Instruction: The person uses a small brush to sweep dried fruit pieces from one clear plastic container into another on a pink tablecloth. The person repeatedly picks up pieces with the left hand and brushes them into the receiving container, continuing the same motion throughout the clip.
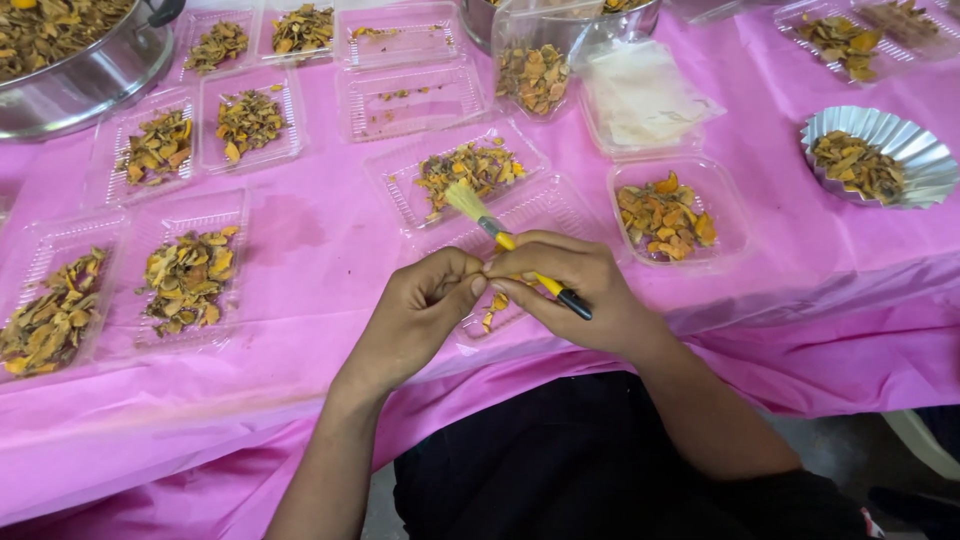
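Currently: both hands meet over front edge of pink plastic table cover (pixel 330 250). Right hand (pixel 575 290) closed around small paintbrush w/ yellow-and-black handle and pale bristles (pixel 500 233); bristle end points away from body, over the trays. Left hand (pixel 425 305) fingers curled, tips pinched together against right-hand fingertips; looks like a small piece is held betw. them, but cannot tell what, too small/hidden.

Progress (judgement): work looks mid-way. Most trays already carry dried material; a few nearly bare.

Containers:
- Clear plastic tray just beyond the hands (pixel 470 175): yellow-orange dried slices, some purplish bits. Brush tip sits at its near edge.
- Clear tray directly under hands (pixel 545 210): mostly empty, a few orange chips near left fingers.
- Rounded clear tray to the right (pixel 725 215): orange dried chips, moderate heap.
- Fluted silver foil cup, far right (pixel 915 150): brownish dried pieces.
- Two clear trays at left (pixel 235 205): well loaded w/ yellow-brown slices.
- Middle-left pair of trays (pixel 285 145): smaller heaps.
- Two trays top centre (pixel 440 100): only crumbs.
- Large steel pan, top left (pixel 90 80): bulk dried slices.
- Clear tub top centre (pixel 520 40): partly filled, same material.
- Tray w/ white paper sheet (pixel 640 95): no slices visible.
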